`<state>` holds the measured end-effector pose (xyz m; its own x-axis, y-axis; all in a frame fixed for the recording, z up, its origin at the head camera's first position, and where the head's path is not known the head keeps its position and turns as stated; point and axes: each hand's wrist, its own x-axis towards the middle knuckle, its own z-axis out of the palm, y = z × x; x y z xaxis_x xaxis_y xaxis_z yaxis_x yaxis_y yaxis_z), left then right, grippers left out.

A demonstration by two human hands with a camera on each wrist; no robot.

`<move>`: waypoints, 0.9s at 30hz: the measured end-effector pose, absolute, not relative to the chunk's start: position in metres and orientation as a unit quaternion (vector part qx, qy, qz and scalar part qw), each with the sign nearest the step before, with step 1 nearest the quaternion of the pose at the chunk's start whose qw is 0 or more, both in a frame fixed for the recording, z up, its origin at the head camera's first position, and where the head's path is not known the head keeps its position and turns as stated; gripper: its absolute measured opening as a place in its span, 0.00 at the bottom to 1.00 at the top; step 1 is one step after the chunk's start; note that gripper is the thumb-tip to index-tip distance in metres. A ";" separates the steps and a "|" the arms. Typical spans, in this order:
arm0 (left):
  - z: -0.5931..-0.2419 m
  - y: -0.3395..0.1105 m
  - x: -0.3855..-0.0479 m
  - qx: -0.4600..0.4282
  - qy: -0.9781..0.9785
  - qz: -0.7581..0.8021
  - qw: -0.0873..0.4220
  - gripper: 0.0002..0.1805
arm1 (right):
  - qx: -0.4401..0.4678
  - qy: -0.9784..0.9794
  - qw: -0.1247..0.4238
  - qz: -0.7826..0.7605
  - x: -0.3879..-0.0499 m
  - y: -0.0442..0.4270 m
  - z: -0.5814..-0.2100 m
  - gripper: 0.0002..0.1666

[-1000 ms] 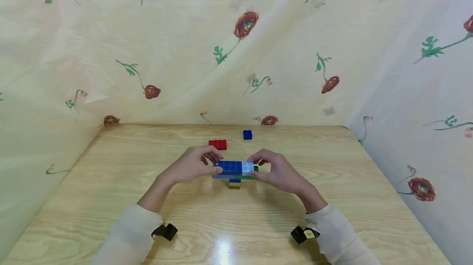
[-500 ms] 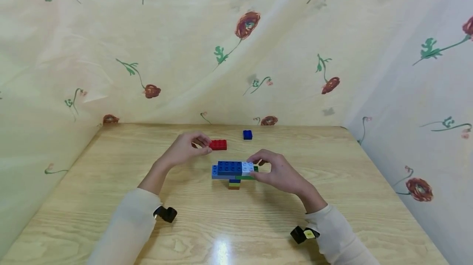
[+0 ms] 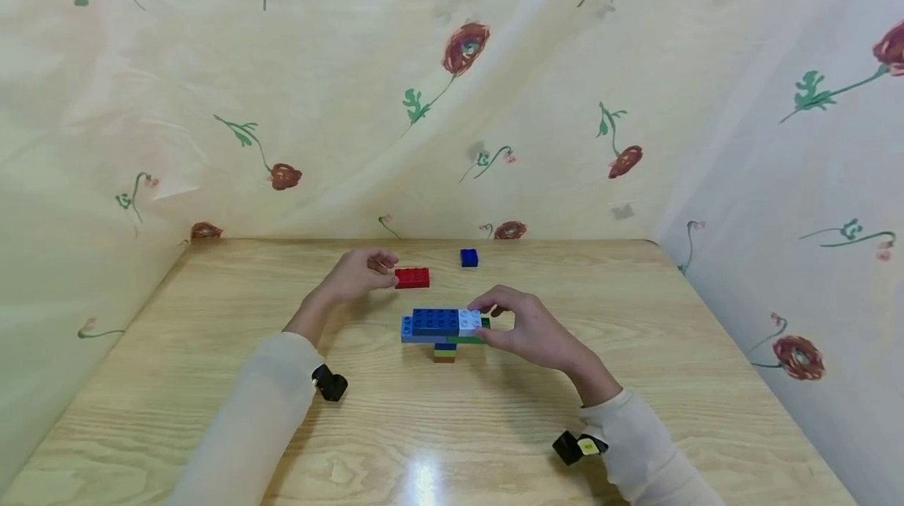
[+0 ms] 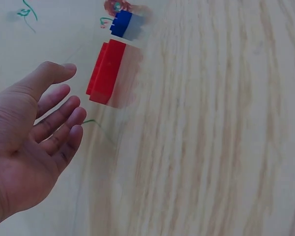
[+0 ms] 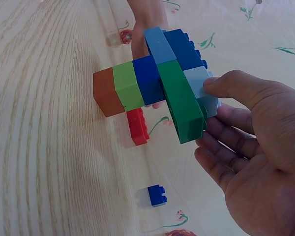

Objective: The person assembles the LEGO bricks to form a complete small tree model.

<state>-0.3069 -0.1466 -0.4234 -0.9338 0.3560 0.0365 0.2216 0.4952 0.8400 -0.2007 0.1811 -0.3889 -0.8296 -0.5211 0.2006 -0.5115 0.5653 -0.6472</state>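
Note:
A built stack of toy bricks stands mid-table: an orange brick [image 5: 107,92], a lime brick [image 5: 128,84] and a blue brick [image 5: 148,78] form its column. Across that lie a green brick [image 5: 181,101] and a light blue brick [image 5: 160,45], topped by a long dark blue brick [image 3: 435,322] and a white brick [image 3: 469,322]. My right hand [image 3: 526,325] pinches the white brick between thumb and fingers. Beside the left end of a red brick [image 3: 413,278] is my left hand [image 4: 34,128], its fingers loosely bent with nothing between them; the left wrist view shows a gap to the brick.
A small blue brick [image 3: 469,257] lies farther back, to the right of the red one. The wooden table [image 3: 212,380] meets a flower-patterned cloth [image 3: 339,98] at its back and sides.
My left hand has left the dark blue brick's left end and moved back and left to beside the red brick. My right hand has kept its hold on the white brick.

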 end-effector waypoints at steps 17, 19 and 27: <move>-0.435 -0.135 -0.322 0.154 0.869 0.463 0.080 0.22 | -0.292 0.881 0.012 -0.372 -0.200 0.182 -0.389 0.19; -0.436 -0.134 -0.323 0.155 0.872 0.457 0.078 0.21 | -0.292 0.881 0.012 -0.372 -0.200 0.182 -0.389 0.19; -0.438 -0.133 -0.324 0.153 0.882 0.439 0.073 0.18 | -0.292 0.882 0.011 -0.370 -0.201 0.182 -0.389 0.19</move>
<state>-0.3245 -0.1328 -0.4376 -0.9423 0.3346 0.0049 0.2055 0.5670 0.7977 -0.2005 0.1822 -0.3893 -0.8295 -0.5226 0.1970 -0.5069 0.5563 -0.6585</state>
